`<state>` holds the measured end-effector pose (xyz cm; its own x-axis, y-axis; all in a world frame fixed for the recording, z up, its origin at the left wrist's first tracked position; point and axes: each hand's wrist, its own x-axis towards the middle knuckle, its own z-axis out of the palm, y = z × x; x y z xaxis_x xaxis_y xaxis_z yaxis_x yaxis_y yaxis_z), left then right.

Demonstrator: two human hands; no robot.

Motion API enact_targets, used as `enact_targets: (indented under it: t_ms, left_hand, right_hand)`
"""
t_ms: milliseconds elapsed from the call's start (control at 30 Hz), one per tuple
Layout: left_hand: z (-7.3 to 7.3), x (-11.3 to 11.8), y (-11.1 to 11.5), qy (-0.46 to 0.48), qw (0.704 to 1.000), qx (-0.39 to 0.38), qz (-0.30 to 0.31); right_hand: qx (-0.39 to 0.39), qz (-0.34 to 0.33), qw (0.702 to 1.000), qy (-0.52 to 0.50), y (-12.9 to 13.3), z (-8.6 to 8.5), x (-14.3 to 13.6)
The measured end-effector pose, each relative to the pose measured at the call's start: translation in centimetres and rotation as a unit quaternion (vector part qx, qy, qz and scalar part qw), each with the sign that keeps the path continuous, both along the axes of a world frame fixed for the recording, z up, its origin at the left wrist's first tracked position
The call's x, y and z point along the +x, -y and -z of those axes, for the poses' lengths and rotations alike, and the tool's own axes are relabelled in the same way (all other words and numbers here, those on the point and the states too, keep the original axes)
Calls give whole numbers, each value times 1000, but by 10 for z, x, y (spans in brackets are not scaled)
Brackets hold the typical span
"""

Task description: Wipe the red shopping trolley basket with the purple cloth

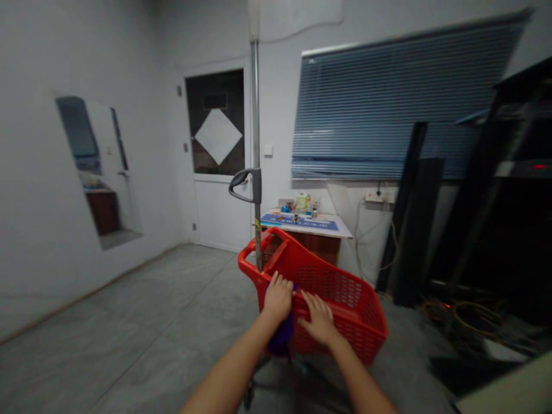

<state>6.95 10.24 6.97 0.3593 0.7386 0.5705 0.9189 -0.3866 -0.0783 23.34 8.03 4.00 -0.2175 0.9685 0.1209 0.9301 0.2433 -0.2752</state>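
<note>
A red plastic shopping cart [336,287] with perforated sides stands on the floor before me. My left hand [279,297] is closed on a purple cloth [282,336] at the near side of the cart, below its handle. The cloth hangs down outside the basket. To the right of it, my right hand [318,317] lies on the cart's near rim with its fingers spread. A metal pole [256,115] with a grey loop handle [246,186] rises upright at the cart's handle end.
Behind the cart is a small table [340,229] with bottles and small items. A white door [219,210] and a wall mirror [101,172] are at the left. Dark panels [416,230] lean at the right, near coiled cables [476,319] on the floor.
</note>
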Motion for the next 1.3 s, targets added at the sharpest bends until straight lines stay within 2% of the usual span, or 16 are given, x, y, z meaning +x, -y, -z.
enact_targets:
  t_ms: [100, 267, 367, 467, 533, 733, 833, 933, 1100, 1167, 1300]
  left_hand:
    - [0, -5, -1, 23, 999, 13, -31]
    - [13, 10, -1, 20, 1000, -19, -2]
    - [5, 8, -1, -7, 999, -28, 17]
    - [-6, -1, 0, -9, 1000, -15, -11]
    - [-7, -4, 2, -2, 1000, -5, -26]
    - [4, 7, 6, -3, 1000, -19, -6]
    - [2, 6, 7, 1, 999, -34, 11]
    - [2, 5, 8, 11, 999, -40, 14]
    - [21, 24, 8, 39, 999, -36, 10]
    - [24, 30, 8, 41, 998, -36, 8]
    - [11, 20, 8, 1, 999, -49, 24]
  right_hand:
    - [5, 9, 1000, -1, 0, 2, -3]
    - [6, 13, 1000, 3, 0, 3, -5]
    - [1, 4, 1000, -2, 2, 0, -3]
    - [2, 0, 1000, -9, 4, -2, -3]
    - [2, 5, 1000, -7, 4, -3, -5]
    - [6, -8, 1000, 8, 8, -3, 2]
    - [21, 38, 999, 29, 14, 1, 14]
    - [4, 65, 997, 34, 18, 3, 20]
    - [-5, 67, 997, 27, 18, 2, 19]
    - [-3, 66, 997, 26, 18, 2, 18]
    - [-11, 59, 998, 15, 16, 3, 20]
